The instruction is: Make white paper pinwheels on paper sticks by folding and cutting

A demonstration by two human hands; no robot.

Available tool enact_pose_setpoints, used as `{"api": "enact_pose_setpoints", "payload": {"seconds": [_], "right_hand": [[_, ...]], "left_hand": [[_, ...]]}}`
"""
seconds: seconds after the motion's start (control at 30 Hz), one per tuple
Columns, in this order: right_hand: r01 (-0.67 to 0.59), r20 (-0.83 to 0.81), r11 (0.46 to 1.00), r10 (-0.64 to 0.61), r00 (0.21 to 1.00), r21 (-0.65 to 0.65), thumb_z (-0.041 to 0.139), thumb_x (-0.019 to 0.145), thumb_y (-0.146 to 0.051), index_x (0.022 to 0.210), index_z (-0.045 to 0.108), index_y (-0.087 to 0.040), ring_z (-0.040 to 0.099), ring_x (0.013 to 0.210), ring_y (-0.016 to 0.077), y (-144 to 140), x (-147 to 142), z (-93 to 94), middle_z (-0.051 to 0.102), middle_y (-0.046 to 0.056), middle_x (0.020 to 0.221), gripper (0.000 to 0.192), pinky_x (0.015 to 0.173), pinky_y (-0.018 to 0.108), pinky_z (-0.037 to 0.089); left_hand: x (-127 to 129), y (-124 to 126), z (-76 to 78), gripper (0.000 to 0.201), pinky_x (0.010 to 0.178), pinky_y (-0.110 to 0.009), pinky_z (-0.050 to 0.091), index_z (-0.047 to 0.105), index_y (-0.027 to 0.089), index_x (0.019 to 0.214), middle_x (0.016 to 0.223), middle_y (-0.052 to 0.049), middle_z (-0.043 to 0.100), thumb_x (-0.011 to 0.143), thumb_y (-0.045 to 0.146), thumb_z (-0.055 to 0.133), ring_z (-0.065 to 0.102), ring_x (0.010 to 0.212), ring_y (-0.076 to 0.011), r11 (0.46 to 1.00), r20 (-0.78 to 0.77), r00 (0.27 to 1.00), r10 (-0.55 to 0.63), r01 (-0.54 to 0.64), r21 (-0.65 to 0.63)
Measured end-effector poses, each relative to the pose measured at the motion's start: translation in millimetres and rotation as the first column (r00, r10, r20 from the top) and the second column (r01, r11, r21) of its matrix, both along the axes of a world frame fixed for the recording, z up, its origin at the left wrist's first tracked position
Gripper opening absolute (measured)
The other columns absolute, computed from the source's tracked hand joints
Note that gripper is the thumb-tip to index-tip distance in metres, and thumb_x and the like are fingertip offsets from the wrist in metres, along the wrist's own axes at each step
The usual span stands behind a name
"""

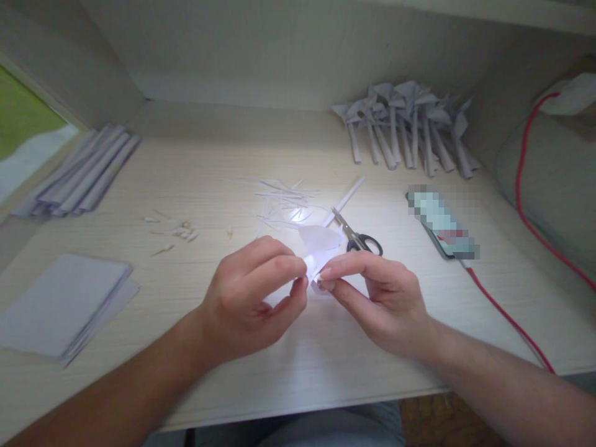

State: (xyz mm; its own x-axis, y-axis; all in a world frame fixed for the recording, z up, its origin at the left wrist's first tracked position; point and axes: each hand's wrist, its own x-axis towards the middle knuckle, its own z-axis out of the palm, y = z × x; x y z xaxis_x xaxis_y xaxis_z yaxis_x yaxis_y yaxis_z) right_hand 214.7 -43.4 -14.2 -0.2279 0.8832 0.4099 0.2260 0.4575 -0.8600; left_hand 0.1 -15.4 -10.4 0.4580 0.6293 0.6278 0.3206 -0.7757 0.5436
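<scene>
Your left hand (254,292) and right hand (377,298) meet just above the near middle of the desk (298,366). Both are closed in a pinch on one folded white paper piece (321,245): the left thumb and forefinger grip its lower left edge, the right fingertips (328,273) press its lower right corner. The rest of the paper fans upward between your hands, lit brightly from above.

Just behind the paper lies one pair of scissors (356,236) with black handles, blades shut as far as you can see, beside one thin rolled paper stick (347,197). A scatter of thin paper trimmings (284,198) lies further back; they are too fine to count. Small scraps (179,233) lie to the left.

At the far right stands a bundle of finished paper pieces (410,124), roughly a dozen, overlapping too much for an exact count. One stack of flat sheets (60,301) sits near left, one pile of folded strips (81,174) far left. One phone (442,226) and one red cable (507,316) lie to the right.
</scene>
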Motion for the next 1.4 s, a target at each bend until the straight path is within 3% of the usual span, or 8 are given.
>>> {"api": "enact_pose_setpoints", "payload": {"seconds": [0.27, 0.47, 0.67, 0.77, 0.97, 1.2, 1.4], "right_hand": [[0.025, 0.037, 0.997, -0.028, 0.999, 0.076, 0.068, 0.088, -0.002, 0.101, 0.075, -0.02, 0.077, 0.09, 0.017, -0.8, 1.2, -0.6, 0.08, 0.003, 0.096, 0.023, 0.085, 0.029, 0.061], [0.055, 0.119, 0.993, -0.067, 0.991, 0.104, 0.068, 0.088, -0.004, 0.101, 0.075, -0.02, 0.077, 0.086, 0.0162, -1.6, 1.3, 0.3, 0.081, 0.003, 0.095, 0.022, 0.08, 0.027, 0.06], [0.02, 0.013, 0.992, -0.019, 1.0, -0.123, 0.07, 0.09, -0.01, 0.098, 0.077, -0.019, 0.075, 0.08, 0.0166, 2.0, 0.6, 2.1, 0.08, 0.003, 0.088, 0.013, 0.074, 0.028, 0.06], [-0.008, -0.034, 0.985, 0.002, 0.999, -0.173, 0.071, 0.09, -0.013, 0.097, 0.077, -0.019, 0.075, 0.08, 0.0163, 3.1, 1.3, 0.4, 0.079, 0.003, 0.088, 0.011, 0.074, 0.028, 0.06], [-0.017, 0.025, 0.998, 0.018, 1.0, -0.067, 0.068, 0.091, -0.01, 0.1, 0.075, -0.019, 0.075, 0.085, 0.0172, 2.4, 3.3, -1.2, 0.079, 0.004, 0.093, 0.016, 0.079, 0.029, 0.06], [-0.037, 0.176, 0.998, 0.028, 0.984, 0.051, 0.062, 0.093, -0.008, 0.101, 0.072, -0.018, 0.073, 0.077, 0.0148, 4.6, 4.0, 2.1, 0.077, 0.002, 0.086, 0.017, 0.072, 0.028, 0.058], [-0.079, 0.249, 0.995, 0.061, 0.967, 0.062, 0.061, 0.094, -0.01, 0.108, 0.063, -0.019, 0.073, 0.083, 0.016, 4.3, 4.3, -3.0, 0.073, 0.003, 0.092, 0.017, 0.076, 0.029, 0.058]], "left_hand": [[1.3, -1.1, 5.6, 0.018, 0.064, -0.031, 0.048, 0.07, 0.022, 0.092, 0.079, -0.002, 0.065, 0.082, 0.007, 0.073, 0.056, 0.072, -0.0149, 0.987, -0.01, 0.993, 0.116, -0.114, 0.116], [0.9, 0.7, 5.3, 0.016, 0.066, -0.034, 0.046, 0.072, 0.021, 0.09, 0.077, -0.003, 0.064, 0.079, 0.01, 0.077, 0.054, 0.073, -0.0165, 0.982, -0.047, 0.99, 0.135, -0.127, 0.141], [1.6, 0.6, 4.4, 0.016, 0.066, -0.034, 0.047, 0.072, 0.021, 0.091, 0.079, -0.003, 0.064, 0.081, 0.009, 0.074, 0.054, 0.075, -0.0171, 0.991, -0.046, 0.994, 0.104, -0.1, 0.084], [2.2, 0.4, 4.9, 0.015, 0.066, -0.035, 0.047, 0.071, 0.021, 0.089, 0.078, -0.003, 0.063, 0.081, 0.009, 0.073, 0.054, 0.074, -0.0174, 0.992, -0.039, 0.993, 0.109, -0.106, 0.074], [2.6, 1.6, 6.3, 0.012, 0.066, -0.035, 0.047, 0.071, 0.022, 0.088, 0.077, -0.003, 0.063, 0.084, 0.01, 0.07, 0.054, 0.074, -0.017, 0.993, -0.053, 0.994, 0.1, -0.097, 0.068], [1.5, 3.0, 3.3, 0.013, 0.068, -0.036, 0.046, 0.071, 0.021, 0.087, 0.079, -0.004, 0.064, 0.082, 0.009, 0.071, 0.054, 0.076, -0.0184, 0.994, -0.097, 0.991, 0.094, -0.088, 0.065], [2.0, 4.4, 0.4, 0.01, 0.071, -0.036, 0.046, 0.07, 0.021, 0.085, 0.081, -0.004, 0.065, 0.082, 0.011, 0.069, 0.055, 0.078, -0.0189, 0.995, -0.176, 0.98, 0.09, -0.08, 0.063]]}}
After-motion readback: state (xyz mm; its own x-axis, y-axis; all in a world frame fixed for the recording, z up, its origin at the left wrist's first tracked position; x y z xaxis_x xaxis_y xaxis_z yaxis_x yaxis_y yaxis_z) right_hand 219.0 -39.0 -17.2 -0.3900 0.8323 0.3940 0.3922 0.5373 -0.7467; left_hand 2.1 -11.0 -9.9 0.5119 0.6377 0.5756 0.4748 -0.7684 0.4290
